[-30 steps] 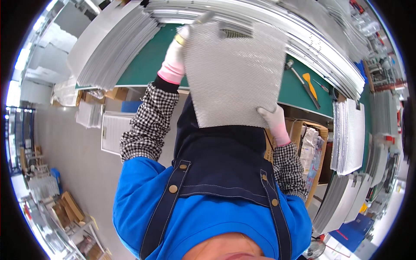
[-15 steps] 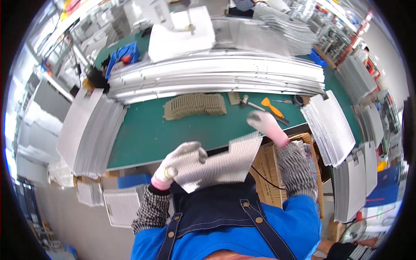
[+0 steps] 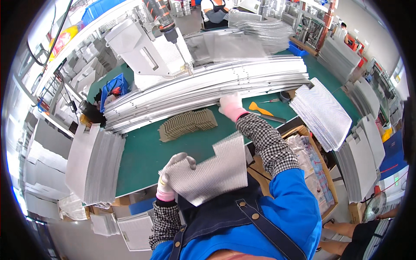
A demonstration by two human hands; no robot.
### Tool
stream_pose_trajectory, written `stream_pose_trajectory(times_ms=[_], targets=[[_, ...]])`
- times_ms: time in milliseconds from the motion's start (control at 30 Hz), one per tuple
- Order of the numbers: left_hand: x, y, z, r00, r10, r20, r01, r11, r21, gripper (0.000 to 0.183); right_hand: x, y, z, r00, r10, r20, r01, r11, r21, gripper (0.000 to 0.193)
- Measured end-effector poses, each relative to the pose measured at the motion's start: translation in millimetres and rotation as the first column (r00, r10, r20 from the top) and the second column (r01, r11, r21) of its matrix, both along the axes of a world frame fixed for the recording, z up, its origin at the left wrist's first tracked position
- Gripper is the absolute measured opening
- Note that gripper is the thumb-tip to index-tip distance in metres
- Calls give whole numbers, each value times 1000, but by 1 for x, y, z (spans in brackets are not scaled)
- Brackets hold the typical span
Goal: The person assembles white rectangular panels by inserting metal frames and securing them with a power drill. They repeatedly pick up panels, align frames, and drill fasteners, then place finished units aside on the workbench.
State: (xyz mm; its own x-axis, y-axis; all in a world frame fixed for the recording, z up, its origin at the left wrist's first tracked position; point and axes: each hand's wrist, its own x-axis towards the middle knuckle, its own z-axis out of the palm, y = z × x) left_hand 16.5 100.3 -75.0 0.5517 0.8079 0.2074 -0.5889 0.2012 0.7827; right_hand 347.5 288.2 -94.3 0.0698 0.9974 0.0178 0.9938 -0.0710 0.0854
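Note:
My gloved left hand [image 3: 174, 168] grips the left side of a silver ribbed sheet [image 3: 210, 173] with a notch cut in its upper edge. The sheet is held tilted in front of my apron, over the bench's near edge. Stretched out across the bench, my gloved right hand [image 3: 231, 105] is curled down close to a stack of long metal strips [image 3: 203, 84]. What lies under its fingers is hidden. To its left is a row of small tan ribbed pieces [image 3: 188, 123]; to its right, an orange scraper [image 3: 259, 108] and a dark bar [image 3: 274, 117].
Stacks of panels stand at the left [image 3: 93, 164] and right [image 3: 323, 115] of the green bench [image 3: 143, 156]. A drill-like machine [image 3: 167, 26] rises at the back. An open carton [image 3: 310, 169] sits below the bench at right. Another person [image 3: 214, 13] is at the far side.
My right hand has moved away from the sheet, far and left, to where a hammer and a small tan block lay. The sheet stays in my left hand. The view has shifted and tilted.

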Motion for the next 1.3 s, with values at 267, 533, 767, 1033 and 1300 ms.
stream_pose_trajectory(times_ms=[267,533,767,1033,1300], targets=[[8,33,-5,984,134,-116,-143,987,-74,116,57,-74,74,553,299,-777,-11,936,352,35],[16,53,-11,986,109,-129,-122,988,-98,108,24,-112,130,344,327,-880,-280,931,236,45],[18,40,1,995,94,-44,-99,988,-117,108,-62,-100,143,592,73,-803,-510,805,-303,38],[10,46,-10,996,52,77,-38,984,-177,110,-69,-92,160,637,-12,-771,-560,680,-474,34],[-10,68,5,892,339,-298,-291,937,195,80,-74,-87,148,737,226,-637,-603,646,-468,28]])
